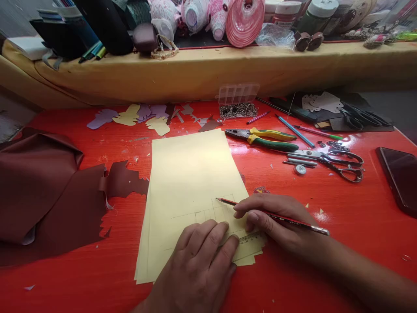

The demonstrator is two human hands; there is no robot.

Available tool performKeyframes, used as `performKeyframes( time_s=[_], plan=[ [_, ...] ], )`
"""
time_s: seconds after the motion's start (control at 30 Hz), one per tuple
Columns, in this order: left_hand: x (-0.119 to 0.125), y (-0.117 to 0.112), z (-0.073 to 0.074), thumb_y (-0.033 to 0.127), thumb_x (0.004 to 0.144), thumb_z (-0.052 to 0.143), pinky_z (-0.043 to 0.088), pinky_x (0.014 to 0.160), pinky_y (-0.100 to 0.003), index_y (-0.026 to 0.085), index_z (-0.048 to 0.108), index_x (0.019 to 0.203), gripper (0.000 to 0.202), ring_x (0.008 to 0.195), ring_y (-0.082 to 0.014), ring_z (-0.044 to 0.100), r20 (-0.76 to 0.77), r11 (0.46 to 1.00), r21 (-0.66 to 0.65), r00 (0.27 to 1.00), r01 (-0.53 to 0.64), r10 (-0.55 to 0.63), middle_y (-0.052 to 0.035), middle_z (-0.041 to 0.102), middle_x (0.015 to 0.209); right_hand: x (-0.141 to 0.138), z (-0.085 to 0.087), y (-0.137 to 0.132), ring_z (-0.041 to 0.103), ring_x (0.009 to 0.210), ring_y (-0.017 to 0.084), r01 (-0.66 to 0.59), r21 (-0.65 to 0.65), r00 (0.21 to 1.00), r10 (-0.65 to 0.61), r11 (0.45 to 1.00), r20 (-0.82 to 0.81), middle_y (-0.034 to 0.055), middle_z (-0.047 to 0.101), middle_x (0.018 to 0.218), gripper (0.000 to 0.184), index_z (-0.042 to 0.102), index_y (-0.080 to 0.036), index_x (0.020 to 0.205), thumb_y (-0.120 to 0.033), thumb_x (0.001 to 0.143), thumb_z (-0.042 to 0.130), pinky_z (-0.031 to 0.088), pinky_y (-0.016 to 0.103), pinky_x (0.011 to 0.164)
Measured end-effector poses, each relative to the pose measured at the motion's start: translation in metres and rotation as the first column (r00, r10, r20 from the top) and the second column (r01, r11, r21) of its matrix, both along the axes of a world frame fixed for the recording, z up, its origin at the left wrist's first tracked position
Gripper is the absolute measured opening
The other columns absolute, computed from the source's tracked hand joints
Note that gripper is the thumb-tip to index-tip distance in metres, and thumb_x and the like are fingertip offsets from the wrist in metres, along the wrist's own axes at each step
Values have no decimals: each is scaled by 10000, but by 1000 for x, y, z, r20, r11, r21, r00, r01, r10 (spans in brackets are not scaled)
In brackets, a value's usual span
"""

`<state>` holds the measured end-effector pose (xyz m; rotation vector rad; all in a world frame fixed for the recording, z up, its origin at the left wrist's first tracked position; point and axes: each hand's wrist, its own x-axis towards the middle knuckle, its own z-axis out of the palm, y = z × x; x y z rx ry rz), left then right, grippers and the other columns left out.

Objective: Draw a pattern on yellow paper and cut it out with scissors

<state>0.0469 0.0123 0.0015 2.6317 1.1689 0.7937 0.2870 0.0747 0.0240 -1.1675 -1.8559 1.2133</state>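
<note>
My right hand (280,219) is closed around a red and black pencil (293,221). Its point rests on or just above a thin ruled line on a stack of pale yellow paper (189,169). Faint straight pencil lines form a grid of boxes on the top sheet. My left hand (203,258) lies over the lower part of the sheet, its bent fingers close together, pressing down a clear ruler (249,238). Only the ruler's right end with its marks shows; the rest is hidden under the hand. The thumb of that hand is out of sight.
Brown leather (58,195) lies left of the paper. To the right are pliers (260,135), metal scissors (339,161), pens (296,130) and a phone (399,178). Behind stand a compartment box of chain (239,102), paper cutouts (127,115) and a crowded shelf (195,65).
</note>
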Motion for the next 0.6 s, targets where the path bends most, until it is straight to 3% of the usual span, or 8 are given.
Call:
performKeyframes(
  time_s=[0.6],
  plan=[
    [0,0,-3,219,1088,532,386,1098,-420,156,729,1279,281,1236,-282,594,-8,1000,-7,1000,3,-3,-106,734,1313,-3,4,2,768,709,130,0,6,1000,0,1000,27,-2,855,930,173,823,-260,1056,-220,1039,656,566,207,637]
  ],
)
